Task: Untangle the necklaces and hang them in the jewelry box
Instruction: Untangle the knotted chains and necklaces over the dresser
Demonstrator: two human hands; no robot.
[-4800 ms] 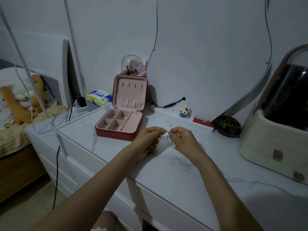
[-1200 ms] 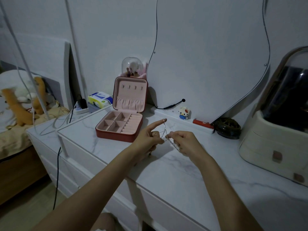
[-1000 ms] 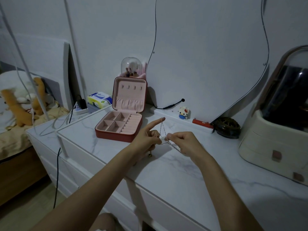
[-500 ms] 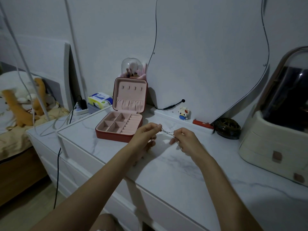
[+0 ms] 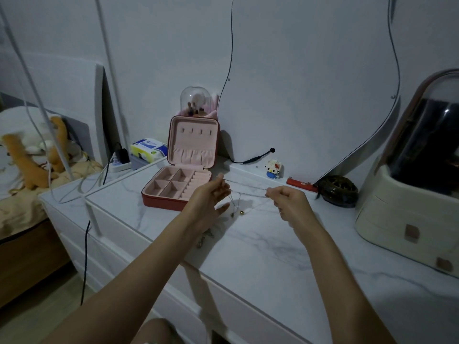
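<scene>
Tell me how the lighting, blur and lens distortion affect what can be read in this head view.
Head view: dim, flat bluish light, soft shadows under both arms; the left hand is slightly motion-blurred, the right hand sharper; the thin necklace chain between them barely shows against the marble dresser top; wide-angle bending curves the mirror edge; a small glare spot sits on the dark domed case.
</scene>
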